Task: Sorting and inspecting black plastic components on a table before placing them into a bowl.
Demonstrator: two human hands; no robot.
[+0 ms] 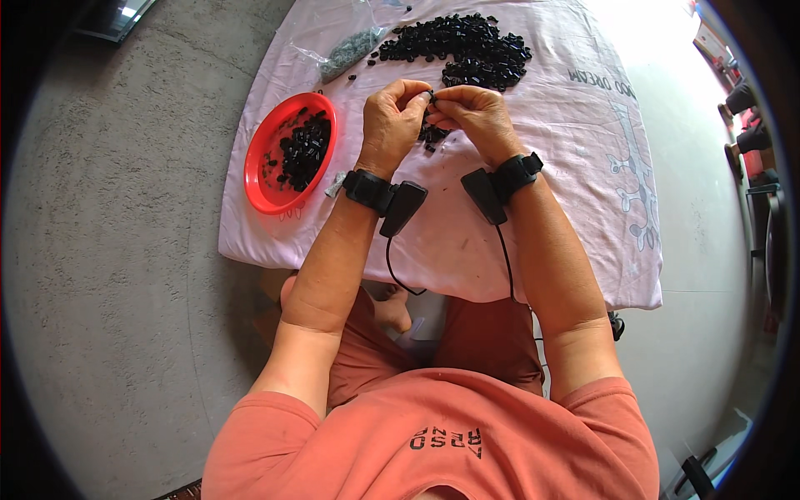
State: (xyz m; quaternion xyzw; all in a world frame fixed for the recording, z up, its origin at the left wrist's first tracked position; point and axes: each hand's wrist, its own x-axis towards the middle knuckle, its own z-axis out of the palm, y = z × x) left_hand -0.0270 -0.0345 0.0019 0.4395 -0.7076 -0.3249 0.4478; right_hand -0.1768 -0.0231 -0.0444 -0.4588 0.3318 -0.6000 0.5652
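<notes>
Dozens of loose black bits (307, 150) sit mostly in the right half of my red bowl (267, 198), which stands near the left edge of the cloth-covered desk (454, 250). The bowl lies to the left of my fingertips and a little closer to my body, so my left arm is the nearer one to it. Farther off and slightly right of the bowl, a clear bag of grey pieces (350, 52) lies on its side, its filled part slanting up to the right.

Next come my left fingers (418, 102), thumb and index bent together and pinching a small black piece (431, 98). It is mostly covered by my fingertips, and too small for me to tell which way its long axis runs. Just below that grip, between my two wrists, a little cluster of black parts (432, 135) rests on the cloth.

My right fingers (454, 96) come in from the other side and close on the same piece, so both sets meet at it with hardly any gap between them. Beyond them, straight out from the grip and spreading to the right, lies the big black heap (454, 42); its near end comes closest to my right hand.
</notes>
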